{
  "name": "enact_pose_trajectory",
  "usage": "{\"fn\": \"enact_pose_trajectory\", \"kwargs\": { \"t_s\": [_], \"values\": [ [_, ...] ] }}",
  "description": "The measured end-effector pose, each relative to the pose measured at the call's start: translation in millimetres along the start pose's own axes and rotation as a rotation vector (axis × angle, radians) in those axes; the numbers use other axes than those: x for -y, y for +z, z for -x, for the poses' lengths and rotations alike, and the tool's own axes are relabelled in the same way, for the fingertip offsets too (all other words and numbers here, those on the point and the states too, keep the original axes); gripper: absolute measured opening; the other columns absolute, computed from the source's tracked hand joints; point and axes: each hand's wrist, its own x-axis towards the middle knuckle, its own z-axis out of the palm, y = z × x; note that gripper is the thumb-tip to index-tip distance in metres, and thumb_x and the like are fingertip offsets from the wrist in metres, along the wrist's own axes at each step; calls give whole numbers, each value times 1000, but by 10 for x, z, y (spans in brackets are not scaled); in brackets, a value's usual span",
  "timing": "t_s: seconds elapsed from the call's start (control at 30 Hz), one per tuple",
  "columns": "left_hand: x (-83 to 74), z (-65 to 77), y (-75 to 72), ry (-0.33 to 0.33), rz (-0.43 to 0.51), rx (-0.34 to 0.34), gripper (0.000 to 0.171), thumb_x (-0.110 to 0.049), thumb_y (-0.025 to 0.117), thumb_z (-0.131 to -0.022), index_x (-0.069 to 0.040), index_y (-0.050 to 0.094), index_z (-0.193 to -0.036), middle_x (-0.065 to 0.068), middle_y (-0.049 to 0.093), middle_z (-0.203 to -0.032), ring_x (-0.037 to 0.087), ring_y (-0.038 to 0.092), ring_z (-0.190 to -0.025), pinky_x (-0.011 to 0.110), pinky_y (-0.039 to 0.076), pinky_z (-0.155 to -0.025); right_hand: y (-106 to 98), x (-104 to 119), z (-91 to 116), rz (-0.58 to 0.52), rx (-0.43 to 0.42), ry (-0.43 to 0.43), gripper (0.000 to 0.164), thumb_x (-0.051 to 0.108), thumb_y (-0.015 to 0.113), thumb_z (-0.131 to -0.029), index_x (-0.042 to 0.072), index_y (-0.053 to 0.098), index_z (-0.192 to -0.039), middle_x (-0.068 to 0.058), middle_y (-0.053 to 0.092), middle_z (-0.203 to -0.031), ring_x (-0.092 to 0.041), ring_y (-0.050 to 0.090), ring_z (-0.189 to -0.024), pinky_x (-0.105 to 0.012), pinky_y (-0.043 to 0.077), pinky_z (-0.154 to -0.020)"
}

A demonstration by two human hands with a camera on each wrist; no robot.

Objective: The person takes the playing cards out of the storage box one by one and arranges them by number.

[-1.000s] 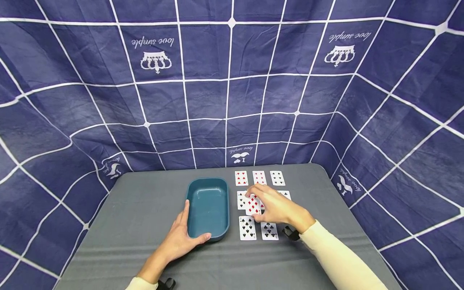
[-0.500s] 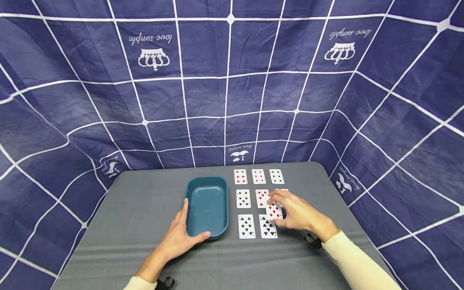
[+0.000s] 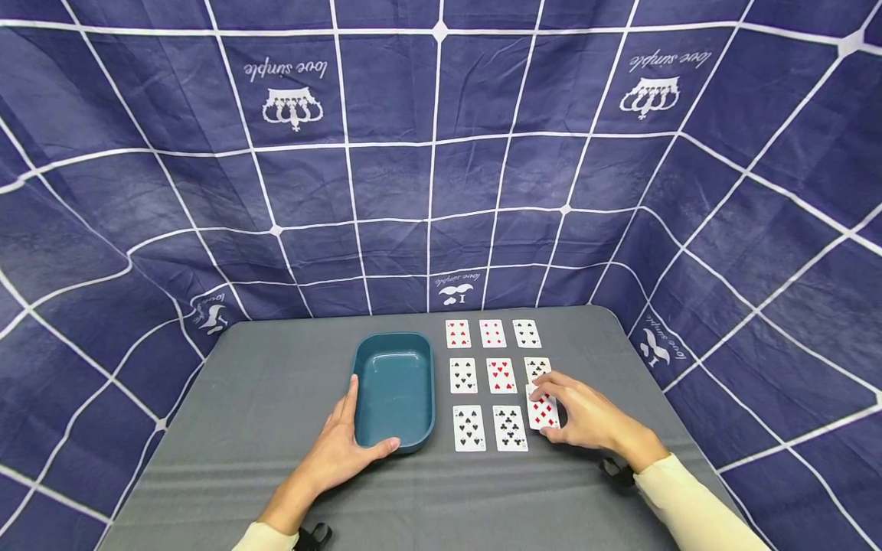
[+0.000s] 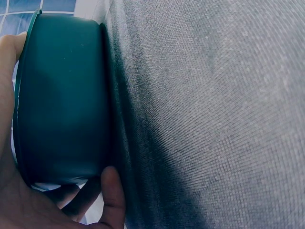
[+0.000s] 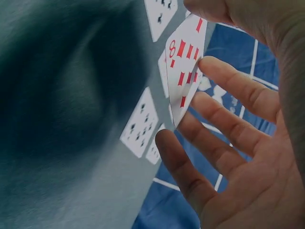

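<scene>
My right hand [image 3: 589, 413] pinches a playing card, the eight of diamonds [image 3: 544, 414], at the right end of the near row of cards. In the right wrist view this eight of diamonds [image 5: 183, 71] stands tilted between thumb and fingertips. Directly beyond it lies a club card [image 3: 537, 368], partly covered by my fingers. To its left are a club card [image 3: 510, 428] and a spade card [image 3: 469, 429]. My left hand [image 3: 341, 448] rests at the near left corner of a teal tray [image 3: 394, 390], fingers along its left side and thumb at its near rim.
Beyond the near row lie a spade card [image 3: 463, 376] and a heart card [image 3: 501, 376]. The far row has a heart card [image 3: 458, 334], a diamond card [image 3: 492, 334] and a black-suited card [image 3: 527, 334]. A blue checked cloth [image 3: 386, 184] encloses the grey table [image 3: 276, 398].
My right hand has carried the eight of diamonds rightward, from over the middle cards to the right end of the near row. My left hand and the tray have stayed put.
</scene>
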Motion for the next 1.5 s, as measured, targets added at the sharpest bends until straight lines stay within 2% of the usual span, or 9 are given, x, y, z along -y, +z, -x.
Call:
{"fn": "enact_pose_trajectory", "kwargs": {
  "t_s": [0.3, 0.57, 0.87, 1.17, 1.5],
  "values": [
    [17, 1, -2, 1, 4, -5, 150, -74, 92, -88, -18, -3, -189, 30, 29, -189, 59, 35, -173, 78, 39, -134, 97, -116, 128, -44, 20, -15, 46, 24, 102, -80, 20, 82, -121, -2, 74, -136, -23, 77, -121, -47, 65, -103],
    [23, 5, -2, -3, 5, -3, 150, -74, 93, -88, -18, -3, -189, 29, 28, -189, 57, 35, -173, 77, 39, -134, 128, -120, 173, -31, 59, 2, 47, 25, 101, -79, 21, 82, -122, 0, 74, -138, -26, 78, -123, -49, 66, -103],
    [2, -7, 2, 5, 9, -11, 150, -73, 93, -88, -19, -2, -190, 28, 30, -189, 57, 35, -173, 77, 40, -134, 133, -130, 199, -16, 93, 42, 48, 26, 101, -78, 27, 83, -122, 3, 74, -140, -23, 77, -122, -48, 67, -97],
    [11, -11, -1, 2, 12, 5, 150, -74, 92, -89, -20, -6, -189, 26, 25, -192, 55, 30, -176, 77, 36, -136, 156, -170, 217, -4, 82, 35, 49, 23, 101, -76, 26, 83, -121, 2, 75, -139, -26, 77, -125, -50, 66, -100],
    [10, -17, 2, 8, 14, 1, 150, -74, 92, -89, -18, -5, -189, 28, 26, -191, 56, 31, -176, 77, 36, -136, 180, -195, 224, -18, 79, 19, 49, 21, 100, -76, 25, 83, -122, 0, 75, -140, -27, 77, -124, -49, 66, -101]
  ]
}}
